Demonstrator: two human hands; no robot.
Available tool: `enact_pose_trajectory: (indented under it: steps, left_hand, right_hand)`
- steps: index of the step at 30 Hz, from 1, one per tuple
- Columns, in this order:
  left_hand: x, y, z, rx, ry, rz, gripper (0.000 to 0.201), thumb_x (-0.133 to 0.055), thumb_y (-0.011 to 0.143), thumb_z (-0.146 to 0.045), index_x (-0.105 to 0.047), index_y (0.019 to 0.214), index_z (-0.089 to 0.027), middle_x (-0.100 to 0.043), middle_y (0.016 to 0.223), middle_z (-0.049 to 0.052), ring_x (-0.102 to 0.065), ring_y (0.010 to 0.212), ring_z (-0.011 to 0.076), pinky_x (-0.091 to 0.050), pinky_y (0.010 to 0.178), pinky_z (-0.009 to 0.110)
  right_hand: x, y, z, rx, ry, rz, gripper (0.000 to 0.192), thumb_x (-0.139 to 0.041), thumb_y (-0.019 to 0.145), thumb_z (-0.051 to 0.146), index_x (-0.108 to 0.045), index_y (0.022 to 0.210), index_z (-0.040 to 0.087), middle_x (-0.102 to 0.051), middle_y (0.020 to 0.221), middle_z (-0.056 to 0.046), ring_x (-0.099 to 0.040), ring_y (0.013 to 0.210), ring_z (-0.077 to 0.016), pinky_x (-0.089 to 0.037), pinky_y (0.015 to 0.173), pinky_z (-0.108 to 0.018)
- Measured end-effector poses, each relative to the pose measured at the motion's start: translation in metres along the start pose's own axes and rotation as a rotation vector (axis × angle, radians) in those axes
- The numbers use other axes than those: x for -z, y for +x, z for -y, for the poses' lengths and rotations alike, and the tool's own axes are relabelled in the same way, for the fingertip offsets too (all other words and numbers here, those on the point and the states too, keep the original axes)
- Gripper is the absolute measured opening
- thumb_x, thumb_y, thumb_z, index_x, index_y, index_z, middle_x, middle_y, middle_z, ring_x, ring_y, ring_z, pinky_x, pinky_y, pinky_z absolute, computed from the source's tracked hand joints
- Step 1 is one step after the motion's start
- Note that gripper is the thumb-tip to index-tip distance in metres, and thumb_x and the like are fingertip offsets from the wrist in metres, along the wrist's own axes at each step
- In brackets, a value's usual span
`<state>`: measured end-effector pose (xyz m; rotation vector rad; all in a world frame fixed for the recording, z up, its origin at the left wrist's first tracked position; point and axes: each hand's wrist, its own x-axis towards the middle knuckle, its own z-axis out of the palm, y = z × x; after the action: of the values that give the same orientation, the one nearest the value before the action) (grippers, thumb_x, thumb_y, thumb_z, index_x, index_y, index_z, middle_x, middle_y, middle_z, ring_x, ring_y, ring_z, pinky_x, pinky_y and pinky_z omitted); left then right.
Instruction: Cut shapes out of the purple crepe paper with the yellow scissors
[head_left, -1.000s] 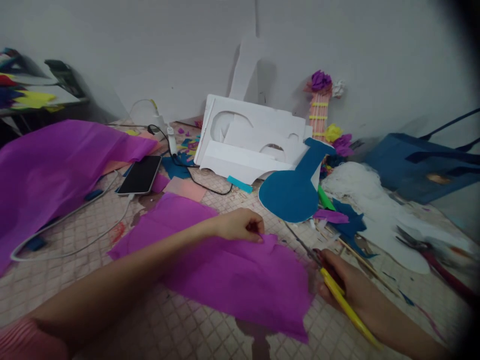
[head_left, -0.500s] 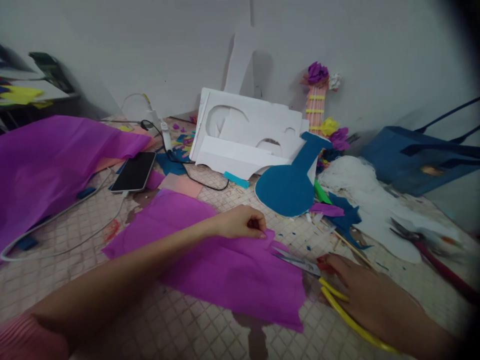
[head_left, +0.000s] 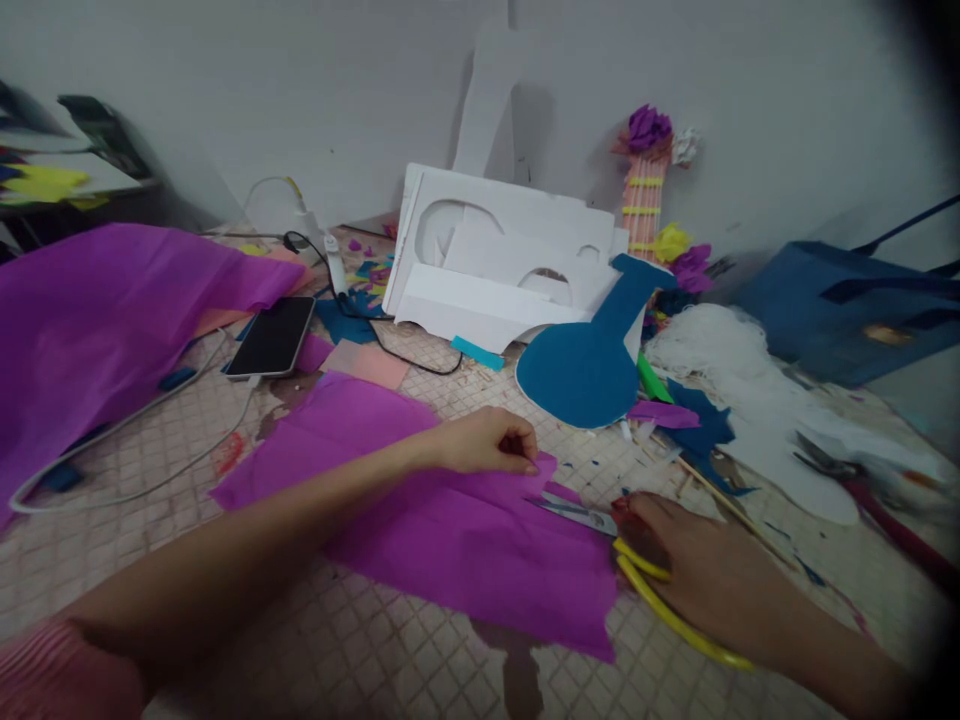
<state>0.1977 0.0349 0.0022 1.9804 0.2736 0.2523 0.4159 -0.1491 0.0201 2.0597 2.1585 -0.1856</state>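
My left hand (head_left: pixel 484 441) pinches the far edge of a purple tissue paper sheet (head_left: pixel 420 510) that lies flat on the tiled surface. My right hand (head_left: pixel 697 570) grips yellow-handled scissors (head_left: pixel 600 525); their blades point left and lie on the sheet's right part, just right of my left fingers. A short slit in the paper shows near the blade tips.
A blue guitar-shaped cutout (head_left: pixel 592 355) and white foam board pieces (head_left: pixel 495 265) lie behind the sheet. A phone (head_left: pixel 271 337) with a cable sits at left beside a big purple sheet (head_left: pixel 105 320). A blue bag (head_left: pixel 847 310) and white paper (head_left: pixel 750 400) are at right.
The scissors swung from pointing away at the sheet's right edge to lying leftward over the paper, moving toward my left hand. My left hand kept its pinch.
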Motion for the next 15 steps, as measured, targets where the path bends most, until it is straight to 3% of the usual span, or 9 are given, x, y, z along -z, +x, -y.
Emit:
enact_pose_trajectory:
  steps: [15]
  left_hand:
    - [-0.0012, 0.0, -0.002, 0.018, 0.041, -0.035, 0.011, -0.062, 0.076, -0.022, -0.06, 0.078, -0.012, -0.057, 0.068, -0.001, -0.048, 0.061, 0.0074, -0.037, 0.057, 0.019]
  right_hand:
    - [0.0051, 0.0023, 0.0049, -0.059, 0.026, 0.071, 0.016, -0.048, 0.081, 0.036, -0.049, 0.091, 0.023, -0.067, 0.086, -0.008, -0.066, 0.075, -0.0313, -0.041, 0.06, -0.038]
